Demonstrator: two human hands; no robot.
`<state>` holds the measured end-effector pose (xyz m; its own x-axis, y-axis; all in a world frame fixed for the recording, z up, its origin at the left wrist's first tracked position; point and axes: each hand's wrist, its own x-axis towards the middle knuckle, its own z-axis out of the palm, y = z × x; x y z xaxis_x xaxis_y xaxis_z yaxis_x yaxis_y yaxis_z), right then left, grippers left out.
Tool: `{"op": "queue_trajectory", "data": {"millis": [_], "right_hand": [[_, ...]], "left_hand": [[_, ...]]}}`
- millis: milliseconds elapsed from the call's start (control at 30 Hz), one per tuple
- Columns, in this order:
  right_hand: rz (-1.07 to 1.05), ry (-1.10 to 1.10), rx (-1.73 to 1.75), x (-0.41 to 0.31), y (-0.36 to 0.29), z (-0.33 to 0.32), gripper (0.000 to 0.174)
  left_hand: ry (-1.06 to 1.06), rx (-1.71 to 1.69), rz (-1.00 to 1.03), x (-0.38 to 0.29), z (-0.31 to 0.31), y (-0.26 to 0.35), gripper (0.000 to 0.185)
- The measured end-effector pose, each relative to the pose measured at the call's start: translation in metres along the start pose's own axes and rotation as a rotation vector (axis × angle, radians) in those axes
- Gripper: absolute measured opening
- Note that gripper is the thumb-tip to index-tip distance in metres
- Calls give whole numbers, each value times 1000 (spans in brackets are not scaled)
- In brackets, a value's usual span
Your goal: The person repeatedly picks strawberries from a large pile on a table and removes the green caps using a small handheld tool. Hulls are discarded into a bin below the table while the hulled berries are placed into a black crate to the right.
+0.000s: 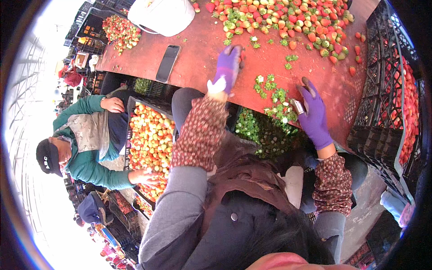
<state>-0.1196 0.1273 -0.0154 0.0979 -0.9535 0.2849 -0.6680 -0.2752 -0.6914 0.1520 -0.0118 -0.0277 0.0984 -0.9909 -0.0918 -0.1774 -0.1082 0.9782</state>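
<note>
My left hand (228, 69), in a purple glove, is above the red tabletop (202, 60) below the big heap of strawberries (287, 20). Its fingers are curled and blurred around a red strawberry (241, 56). My right hand (314, 116), gloved the same way, is at the near edge of the table. Between its thumb and fingers is a small metal tool (297, 106), whose working end I cannot make out. Beside that tool lie cut green strawberry tops (279, 101). More green tops (248, 126) fill a container below the table edge, in front of my lap.
A phone (168, 64) and a white bucket (168, 17) stand on the table to the left. Black plastic crates (381, 84) of strawberries rise at the right. On the left, a seated person (91, 141) reaches into a crate of strawberries (150, 145).
</note>
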Motion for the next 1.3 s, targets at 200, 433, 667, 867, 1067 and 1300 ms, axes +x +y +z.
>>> {"op": "queue_trajectory", "data": {"millis": [200,433,667,867,1067,1300], "right_hand": [[-32,-10,-80,-1,0,-1,37],[10,9,-103,1,1,4,34],[-102,84,-75,-13,24,7,37],[-50,76,-96,-17,28,9,39],[14,151,-25,-16,22,4,35],[2,225,-320,4,16,10,46]], "left_hand": [[-290,-1362,-470,-73,-14,16,38],[-435,-1258,-268,-102,-8,49,45],[-787,-728,-342,-146,53,94,49],[-1216,-686,-191,-233,161,134,46],[-1014,462,620,-259,178,94,71],[-10,994,740,-67,70,50,63]]}}
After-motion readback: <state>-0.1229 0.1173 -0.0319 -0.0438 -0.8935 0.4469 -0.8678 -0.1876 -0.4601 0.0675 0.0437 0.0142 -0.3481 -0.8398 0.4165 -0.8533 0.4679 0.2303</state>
